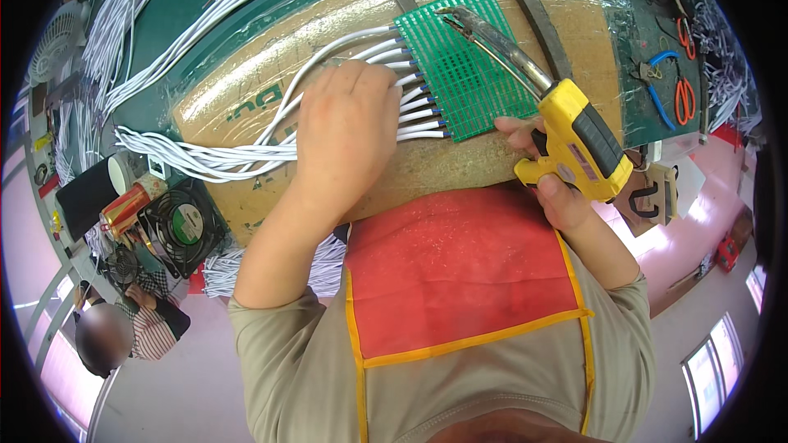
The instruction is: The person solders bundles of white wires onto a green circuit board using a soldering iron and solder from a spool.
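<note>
A green circuit board panel (468, 94) lies on the cardboard-covered table, with several white cables (213, 162) running from its left edge toward the left. My left hand (349, 111) is closed over these cables just left of the panel, its fingers curled down on a white cable; the fingertips are hidden. In my right hand (564, 203) is a yellow and black soldering gun (579, 143), gripped by its handle. Its long metal barrel slants up and left, and the tip hangs over the panel's upper part. I cannot tell whether the tip touches it.
Two metal bars (533, 12) cross the cardboard (595, 33) at the back. Blue-handled pliers (657, 98) and orange-handled scissors (684, 102) lie right. White cable bundles (135, 33) cover the far left. A black fan (182, 224) stands left; another person (152, 324) sits beyond.
</note>
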Demonstrator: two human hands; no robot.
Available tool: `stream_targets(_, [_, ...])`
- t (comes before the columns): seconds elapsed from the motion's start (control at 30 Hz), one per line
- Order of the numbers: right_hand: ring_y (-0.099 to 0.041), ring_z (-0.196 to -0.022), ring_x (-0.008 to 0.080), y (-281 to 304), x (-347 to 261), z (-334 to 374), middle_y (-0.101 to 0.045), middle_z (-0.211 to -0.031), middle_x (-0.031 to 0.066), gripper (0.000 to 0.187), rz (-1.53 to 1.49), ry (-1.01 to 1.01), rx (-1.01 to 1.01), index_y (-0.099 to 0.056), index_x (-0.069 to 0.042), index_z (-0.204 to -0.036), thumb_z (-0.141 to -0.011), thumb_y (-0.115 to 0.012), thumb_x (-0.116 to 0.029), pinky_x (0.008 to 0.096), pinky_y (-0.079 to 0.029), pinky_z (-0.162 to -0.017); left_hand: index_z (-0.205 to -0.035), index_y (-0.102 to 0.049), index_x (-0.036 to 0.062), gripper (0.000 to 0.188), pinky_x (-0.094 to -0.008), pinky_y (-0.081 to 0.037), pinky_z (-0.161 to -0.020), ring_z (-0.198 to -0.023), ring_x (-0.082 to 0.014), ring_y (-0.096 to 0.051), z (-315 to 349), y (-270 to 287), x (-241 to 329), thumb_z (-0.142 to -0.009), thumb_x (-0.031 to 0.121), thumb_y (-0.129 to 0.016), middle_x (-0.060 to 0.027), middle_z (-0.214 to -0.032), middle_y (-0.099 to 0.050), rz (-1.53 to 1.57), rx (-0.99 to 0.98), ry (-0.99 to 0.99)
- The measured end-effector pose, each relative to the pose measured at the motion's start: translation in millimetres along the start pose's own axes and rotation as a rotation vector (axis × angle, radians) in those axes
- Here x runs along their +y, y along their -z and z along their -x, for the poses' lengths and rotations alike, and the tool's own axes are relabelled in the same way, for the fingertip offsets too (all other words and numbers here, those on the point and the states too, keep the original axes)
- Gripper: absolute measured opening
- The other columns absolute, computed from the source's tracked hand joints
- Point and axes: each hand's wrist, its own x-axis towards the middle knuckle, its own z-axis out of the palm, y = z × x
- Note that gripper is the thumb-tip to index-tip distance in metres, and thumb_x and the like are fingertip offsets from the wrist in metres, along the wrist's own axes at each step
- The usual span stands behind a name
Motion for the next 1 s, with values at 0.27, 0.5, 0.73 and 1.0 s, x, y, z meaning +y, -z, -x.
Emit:
stream_targets(0.27, [-0.051,-0.127,0.0370,-3.0,-3.0,-1.0,-0.060,-0.120,0.0116,0.070,0.017,-0.011,0.004,-0.040,-0.004,-0.142,-0.087,-0.071,-0.035,0.0536,-0.034,-0.110,-0.091,-0.069,0.0043,0.014,-0.0452,-0.049,-0.073,-0.081,-0.0372,-0.063,-8.3,6.1,6.2,-0.086,0.017,-0.067,-0.0158,-0.084,-0.066,0.313,-0.040,0.187])
stream_targets(0.5, [-0.059,-0.105,0.0189,10.9,-14.1,20.2,-0.061,-0.115,0.0084,0.053,0.031,-0.260,-0.059,-0.050,-0.005,-0.133,-0.089,-0.070,-0.024,0.0331,-0.047,-0.089,-0.091,-0.071,0.0023,0.015,-0.0379,-0.051,-0.074,-0.081,-0.0304,-0.066,-11.1,-2.0,5.9,-0.086,0.017,-0.069,-0.0138,-0.084,-0.068,0.246,-0.058,0.182])
stream_targets(0.73, [-0.059,-0.086,0.0161,20.0,1.3,51.2,-0.061,-0.096,0.0053,0.044,0.093,-0.213,0.040,-0.053,-0.001,-0.126,-0.090,-0.068,-0.019,0.0312,-0.047,-0.073,-0.084,-0.068,0.0031,0.014,-0.0420,-0.049,-0.074,-0.081,-0.0339,-0.063,-11.5,-9.8,4.5,-0.084,0.017,-0.070,-0.0145,-0.084,-0.067,0.193,0.027,0.062])
stream_targets(1.0, [-0.060,-0.078,0.0174,21.2,-1.2,49.7,-0.061,-0.091,0.0069,0.043,0.110,-0.229,0.000,-0.052,0.001,-0.128,-0.089,-0.066,-0.011,0.0311,-0.048,-0.069,-0.081,-0.067,0.0032,0.014,-0.0411,-0.049,-0.073,-0.080,-0.0329,-0.063,-9.8,-13.6,9.0,-0.083,0.017,-0.070,-0.0136,-0.082,-0.066,0.205,0.062,0.127])
